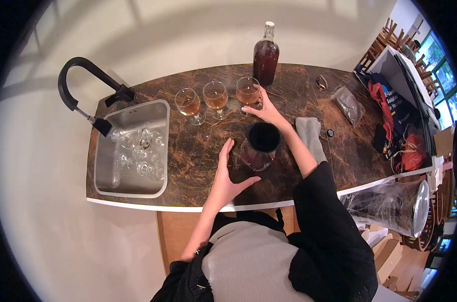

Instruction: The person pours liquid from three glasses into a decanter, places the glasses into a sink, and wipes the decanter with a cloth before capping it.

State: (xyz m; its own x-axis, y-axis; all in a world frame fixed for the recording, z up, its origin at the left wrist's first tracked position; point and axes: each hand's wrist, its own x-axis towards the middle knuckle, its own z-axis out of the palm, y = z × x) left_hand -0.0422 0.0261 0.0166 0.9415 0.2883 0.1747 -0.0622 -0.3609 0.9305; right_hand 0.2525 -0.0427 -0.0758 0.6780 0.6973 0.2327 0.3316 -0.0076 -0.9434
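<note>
Three stemmed glasses with amber liquid stand in a row on the dark marbled counter: the left glass (187, 104), the middle glass (216, 98) and the right glass (247, 92). My right hand (261, 109) has its fingers and thumb around the right glass. Nearer to me stands a dark-topped jug (258, 151) with dark liquid inside. Beside the jug's left side, my left hand (230, 181) is open, thumb and fingers spread, with nothing in it. Behind the right glass, a stoppered bottle (265, 56) of dark red liquid stands upright.
At the left are a steel sink (131, 183) holding several clear glasses and a black faucet (90, 65). A grey cloth (310, 137), a small black cap (330, 133), a plastic bag (347, 105) and an open box (414, 105) of items lie to the right.
</note>
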